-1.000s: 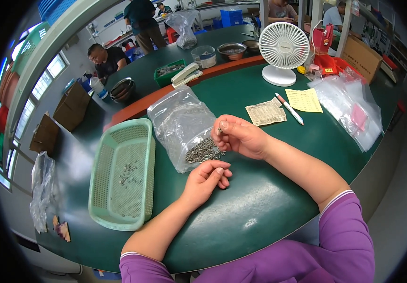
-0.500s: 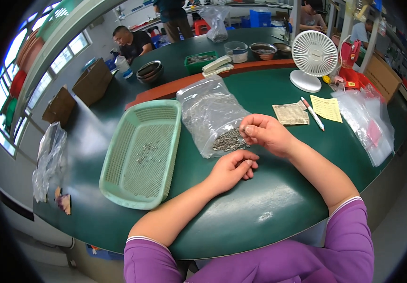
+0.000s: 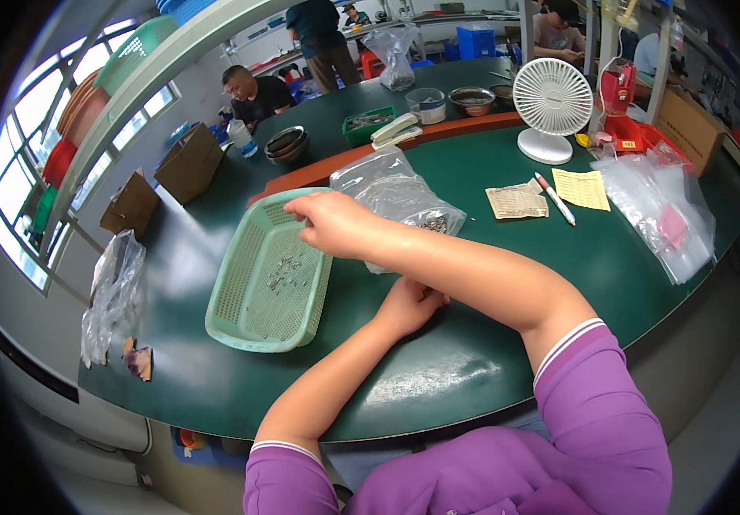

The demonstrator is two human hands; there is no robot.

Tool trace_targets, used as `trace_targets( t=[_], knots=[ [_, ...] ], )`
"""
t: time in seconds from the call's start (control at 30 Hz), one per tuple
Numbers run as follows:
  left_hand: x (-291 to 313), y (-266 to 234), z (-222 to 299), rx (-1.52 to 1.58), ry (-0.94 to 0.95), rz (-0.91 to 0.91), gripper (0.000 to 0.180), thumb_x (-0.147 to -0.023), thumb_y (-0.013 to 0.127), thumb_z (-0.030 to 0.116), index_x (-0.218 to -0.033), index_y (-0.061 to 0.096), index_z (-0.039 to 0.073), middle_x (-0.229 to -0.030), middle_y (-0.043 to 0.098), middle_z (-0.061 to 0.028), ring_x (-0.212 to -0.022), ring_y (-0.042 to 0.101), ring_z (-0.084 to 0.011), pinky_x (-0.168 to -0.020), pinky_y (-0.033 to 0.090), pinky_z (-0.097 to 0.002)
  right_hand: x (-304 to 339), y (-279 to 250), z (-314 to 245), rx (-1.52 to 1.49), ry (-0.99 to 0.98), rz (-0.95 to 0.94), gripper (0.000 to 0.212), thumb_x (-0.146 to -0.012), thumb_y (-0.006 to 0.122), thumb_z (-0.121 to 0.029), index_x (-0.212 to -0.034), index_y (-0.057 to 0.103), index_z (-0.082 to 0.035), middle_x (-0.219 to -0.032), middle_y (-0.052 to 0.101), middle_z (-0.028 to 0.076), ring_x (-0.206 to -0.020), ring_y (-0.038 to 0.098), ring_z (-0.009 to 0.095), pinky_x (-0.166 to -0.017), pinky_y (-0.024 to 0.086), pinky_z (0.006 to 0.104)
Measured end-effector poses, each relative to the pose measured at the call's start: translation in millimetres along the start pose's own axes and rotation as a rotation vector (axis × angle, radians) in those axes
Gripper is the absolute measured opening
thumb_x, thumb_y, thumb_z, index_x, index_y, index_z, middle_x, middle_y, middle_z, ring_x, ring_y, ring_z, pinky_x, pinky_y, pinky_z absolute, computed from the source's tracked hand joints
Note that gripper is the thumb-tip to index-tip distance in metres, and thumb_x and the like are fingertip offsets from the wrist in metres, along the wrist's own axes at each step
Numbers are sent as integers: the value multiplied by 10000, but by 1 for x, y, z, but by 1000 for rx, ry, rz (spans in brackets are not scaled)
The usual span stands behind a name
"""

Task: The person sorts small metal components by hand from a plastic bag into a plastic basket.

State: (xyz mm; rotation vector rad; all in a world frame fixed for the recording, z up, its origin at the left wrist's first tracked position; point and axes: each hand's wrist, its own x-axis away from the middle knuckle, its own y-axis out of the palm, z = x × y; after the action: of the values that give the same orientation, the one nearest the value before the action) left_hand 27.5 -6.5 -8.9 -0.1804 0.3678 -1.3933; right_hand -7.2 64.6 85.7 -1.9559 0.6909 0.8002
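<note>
My right hand [image 3: 332, 225] is over the far right rim of a pale green plastic basket [image 3: 218, 318], its fingers apart from the thumb and no piece visible between them. Small metal pins [image 3: 286, 273] lie scattered on the basket's mesh floor. Beyond my right forearm is a clear plastic bag [image 3: 379, 182]; more metal pins [image 3: 435, 224] show at its mouth, partly covered by the arm. My left hand [image 3: 408, 307] rests on the green table with fingers curled in, just below the right forearm. What it may hold is hidden.
A white fan [image 3: 552, 107], a pen [image 3: 556, 199], paper slips [image 3: 518, 201] and flat plastic bags [image 3: 658, 215] lie to the right. At left are a crumpled bag [image 3: 112, 296] and cardboard boxes [image 3: 190, 163]. Bowls [image 3: 287, 144] stand beyond the raised red-brown edge [image 3: 301, 178]. Other people sit farther back.
My right hand has moved left from the bag's mouth to above the basket, and its pinch has opened. My left hand stays on the table, curled. The whole view has shifted slightly.
</note>
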Motion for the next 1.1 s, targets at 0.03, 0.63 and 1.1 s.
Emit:
trace_targets(
  t=[0.03, 0.63, 1.1],
  knots=[
    [3, -7, -5, -94, 26, -16, 127, -817, 493, -12, -918, 569, -3, -760, 589, -66, -703, 576, -127, -651, 471, -241, 3, -10, -5, 0, -2, 2, 244, -720, 578, -98, -950, 619, -30, -866, 636, 146, -800, 615, 286, -723, 489, 377],
    [7, -8, 3, 218, -130, 98, 178, -886, 476, 41, -1043, 541, -9, -884, 605, -82, -735, 576, -119, -657, 479, -232, 123, -75, 61, 349, 122, -350, 134, -717, 521, -83, -762, 625, -13, -813, 574, 170, -798, 595, 312, -693, 489, 388],
    [14, -19, 10, 504, -235, 328, 184, -910, 458, 107, -1043, 525, -2, -866, 587, -79, -699, 574, -116, -622, 478, -215, 126, -69, 65, 358, -15, -218, 101, -700, 546, -101, -788, 566, -56, -799, 554, 95, -795, 556, 259, -649, 491, 344]
  ],
)
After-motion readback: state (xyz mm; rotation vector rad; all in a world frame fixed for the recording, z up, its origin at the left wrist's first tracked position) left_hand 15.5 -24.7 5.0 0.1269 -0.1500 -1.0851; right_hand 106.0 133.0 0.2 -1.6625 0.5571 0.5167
